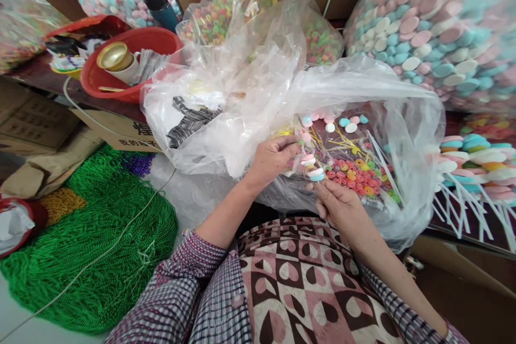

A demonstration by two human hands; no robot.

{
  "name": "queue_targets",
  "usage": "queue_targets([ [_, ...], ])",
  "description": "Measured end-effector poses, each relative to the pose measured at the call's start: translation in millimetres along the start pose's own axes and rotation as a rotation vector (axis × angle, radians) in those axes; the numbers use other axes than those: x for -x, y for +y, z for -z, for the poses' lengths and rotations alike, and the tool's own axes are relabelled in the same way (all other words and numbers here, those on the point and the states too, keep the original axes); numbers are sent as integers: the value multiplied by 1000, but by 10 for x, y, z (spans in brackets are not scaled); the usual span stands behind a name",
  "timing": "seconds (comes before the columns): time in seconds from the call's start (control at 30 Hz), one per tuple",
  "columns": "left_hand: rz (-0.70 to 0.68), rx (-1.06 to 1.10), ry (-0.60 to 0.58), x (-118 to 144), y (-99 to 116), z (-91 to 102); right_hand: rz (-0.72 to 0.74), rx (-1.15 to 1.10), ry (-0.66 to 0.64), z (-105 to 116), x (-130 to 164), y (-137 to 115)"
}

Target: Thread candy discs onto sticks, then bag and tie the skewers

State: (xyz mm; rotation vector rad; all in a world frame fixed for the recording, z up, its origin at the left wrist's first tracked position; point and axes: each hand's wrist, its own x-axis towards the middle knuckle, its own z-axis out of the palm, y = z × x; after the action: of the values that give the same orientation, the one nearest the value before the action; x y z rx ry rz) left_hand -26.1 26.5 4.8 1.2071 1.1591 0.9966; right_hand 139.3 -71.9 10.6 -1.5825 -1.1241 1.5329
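My left hand (273, 158) pinches a small stack of pastel candy discs (312, 166) threaded on a white stick, held over an open clear plastic bag (258, 91). My right hand (336, 205) sits just below the stack, its fingertips closed on the stick's lower end. Inside the bag lie loose colourful ring candies (355, 174), several pastel discs (346, 122) and thin yellow and white sticks (342, 142). The bag rests in front of my lap, above a heart-patterned apron (306, 285).
A big bag of pastel discs (439, 27) stands at right, with finished candy sticks (479, 161) below it. A bag of ring candies (226, 16) is behind. A red basin (121, 75) with a cup sits left, over a green bead pile (88, 247) and cardboard boxes (36, 118).
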Motion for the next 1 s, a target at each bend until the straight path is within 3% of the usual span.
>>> queue_targets([
  [0.13,-48,32,-65,39,2,-2,11,-25,-3,-22,12,-9],
  [0.3,-34,100,-38,60,114,4,34,-40,14,-16,18,-4],
  [0.43,86,279,-163,96,195,-41,54,-73,40,1,11,-28],
  [0.57,114,273,-281,150,227,-130,38,-174,53,-62,-12,-111],
  [0.7,40,226,-226,126,236,-106,76,-249,95,-54,-23,-177],
  [0.8,-85,52,-48,62,233,24,126,-315,223,89,-11,-168],
  [0.87,-154,-177,39,21,223,101,149,-352,291,190,3,-144],
  [1.0,-270,-824,-28,-41,183,96,139,-389,310,246,26,-105],
])
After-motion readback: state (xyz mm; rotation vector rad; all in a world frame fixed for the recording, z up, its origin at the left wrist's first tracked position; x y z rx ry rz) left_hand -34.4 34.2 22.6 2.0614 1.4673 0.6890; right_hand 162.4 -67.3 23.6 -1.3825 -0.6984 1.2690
